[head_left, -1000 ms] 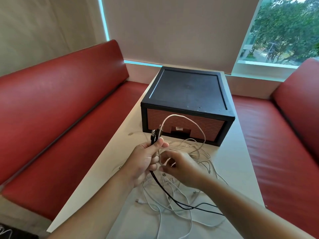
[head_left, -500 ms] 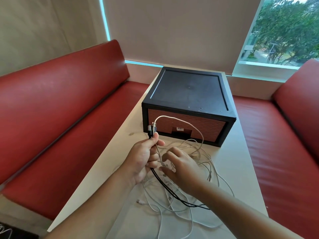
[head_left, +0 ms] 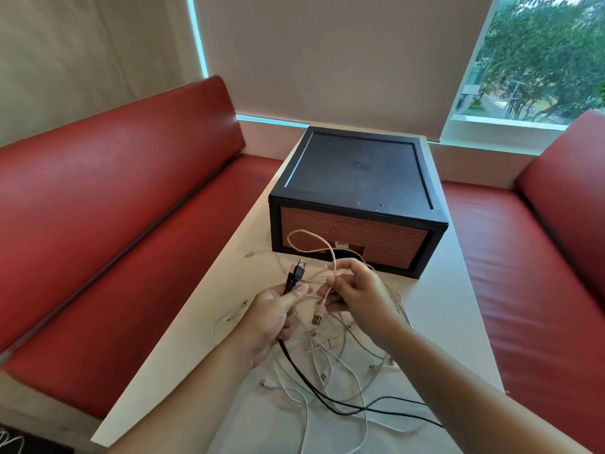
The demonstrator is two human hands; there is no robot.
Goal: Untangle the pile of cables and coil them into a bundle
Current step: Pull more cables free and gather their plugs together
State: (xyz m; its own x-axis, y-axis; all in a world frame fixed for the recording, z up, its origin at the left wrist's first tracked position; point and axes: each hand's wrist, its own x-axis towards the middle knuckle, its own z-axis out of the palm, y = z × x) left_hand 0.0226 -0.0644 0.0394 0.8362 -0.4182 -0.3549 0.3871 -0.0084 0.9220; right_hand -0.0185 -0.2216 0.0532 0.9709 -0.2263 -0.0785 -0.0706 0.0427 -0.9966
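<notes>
several white cables [head_left: 330, 362] lie tangled in a loose pile on the near part of the white surface [head_left: 435, 322], with small plugs showing here and there among the strands. a black cable [head_left: 304, 378] runs through the pile from the near right and climbs up into the left grip [head_left: 271, 319]. that bare hand is held just above the pile, its fingers curled round the black cable and the thumb laid along the top. dark plug ends [head_left: 296, 273] stick up past the thumb on the far side. just right of it, the right grip [head_left: 357, 296] pinches a pale pink cable [head_left: 314, 237] between thumb and fingertips. the two hands are close together, and thin white strands cross the gap between them. below the right fingers the pink cable's usb plug [head_left: 318, 317] hangs down with its metal end towards the pile. beyond the fingers the cable rises in a loop against the front of the box. one more thin white cable [head_left: 226, 317] lies on the surface left of the left grip, and a small connector [head_left: 249, 254] lies farther off near the left edge. a black box [head_left: 357, 178] with a brick-pattern front stands on the far half of the surface. red padded benches [head_left: 114, 208] run along both sides. behind them are a lowered roller blind [head_left: 327, 60] and a window [head_left: 540, 60] with green trees outside.
</notes>
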